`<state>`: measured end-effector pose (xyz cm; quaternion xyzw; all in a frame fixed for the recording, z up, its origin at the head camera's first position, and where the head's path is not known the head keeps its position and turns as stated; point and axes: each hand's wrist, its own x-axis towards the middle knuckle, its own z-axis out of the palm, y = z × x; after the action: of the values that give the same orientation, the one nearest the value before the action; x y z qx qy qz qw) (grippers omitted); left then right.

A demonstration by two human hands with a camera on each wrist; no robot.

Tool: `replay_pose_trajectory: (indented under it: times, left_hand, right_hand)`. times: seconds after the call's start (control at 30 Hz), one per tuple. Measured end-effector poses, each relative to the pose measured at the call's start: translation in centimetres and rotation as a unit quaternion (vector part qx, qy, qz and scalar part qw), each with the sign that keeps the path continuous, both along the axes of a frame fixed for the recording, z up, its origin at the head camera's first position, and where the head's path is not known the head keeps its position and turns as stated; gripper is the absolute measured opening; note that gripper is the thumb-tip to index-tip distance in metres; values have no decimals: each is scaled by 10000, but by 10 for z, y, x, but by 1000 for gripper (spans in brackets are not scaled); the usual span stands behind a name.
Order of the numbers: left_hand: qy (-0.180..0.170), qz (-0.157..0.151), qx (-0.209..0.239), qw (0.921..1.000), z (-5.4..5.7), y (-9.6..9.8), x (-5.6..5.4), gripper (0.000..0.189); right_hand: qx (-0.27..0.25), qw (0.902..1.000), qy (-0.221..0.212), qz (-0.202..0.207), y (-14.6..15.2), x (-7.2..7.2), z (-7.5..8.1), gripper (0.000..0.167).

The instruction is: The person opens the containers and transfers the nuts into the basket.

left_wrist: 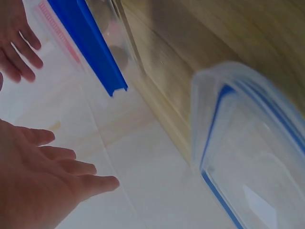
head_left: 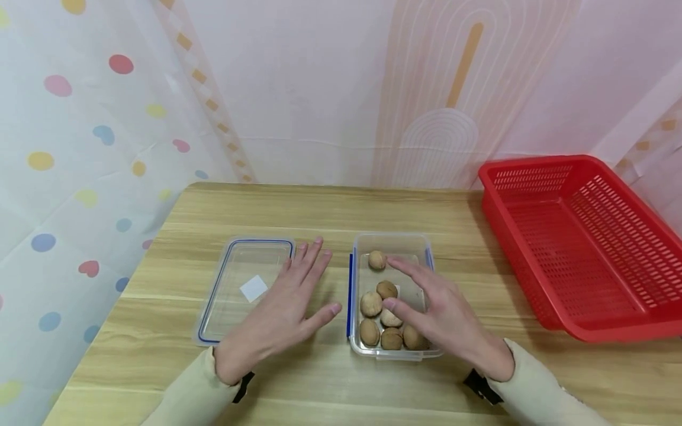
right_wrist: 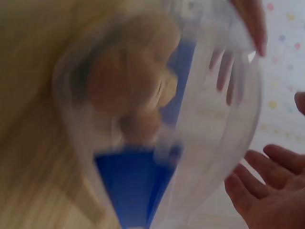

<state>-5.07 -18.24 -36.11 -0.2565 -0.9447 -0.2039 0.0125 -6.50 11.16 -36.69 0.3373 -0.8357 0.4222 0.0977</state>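
Observation:
Several walnuts [head_left: 371,303] lie in a clear plastic container [head_left: 394,242], most gathered at its near end and one walnut [head_left: 377,260] by itself toward the far end. Over the container's right side reaches my right hand [head_left: 444,307], thumb and fingers spread, nothing gripped between them. My left hand [head_left: 285,310] hovers palm down with straight fingers, partly covering the clear lid [head_left: 213,322] with its blue seal. In the left wrist view, the container's blue side clasp [left_wrist: 90,45] hangs unfastened. The right wrist view shows the walnuts [right_wrist: 126,78] blurred through the container wall.
A large red plastic basket [head_left: 556,296] stands at the right of the wooden table [head_left: 319,207]. A white square label [head_left: 253,288] is on the lid. Behind the table hangs a patterned curtain [head_left: 314,89].

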Motion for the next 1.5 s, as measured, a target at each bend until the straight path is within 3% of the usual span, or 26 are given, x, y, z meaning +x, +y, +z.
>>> replay_pose_trajectory:
  times: [0.23,0.6,0.87,1.1,1.5]
  left_hand:
    - [-384,-114,-403,9984,-4,16,-2,93]
    - [-685,-321,-522,9958,-10,30,-12,97]
    - [-788,-424,-601,9942,-15,37,-17,97]
    - [-884,-329,-931,9912,-19,41,-19,98]
    - [-828,-345,-1010,9908,-21,41,-18,100]
  right_hand:
    - [351,9953,793,420,12,-26,0,67]
    - [565,9803,1509,1143,18,-65,-1,71]
    - [1033,9776,1146,1428,18,-82,-2,69]
    - [1484,9755,709,1458,12,-92,-3,70]
    - [2151,9635,189,1583,-1,-103,-5,62]
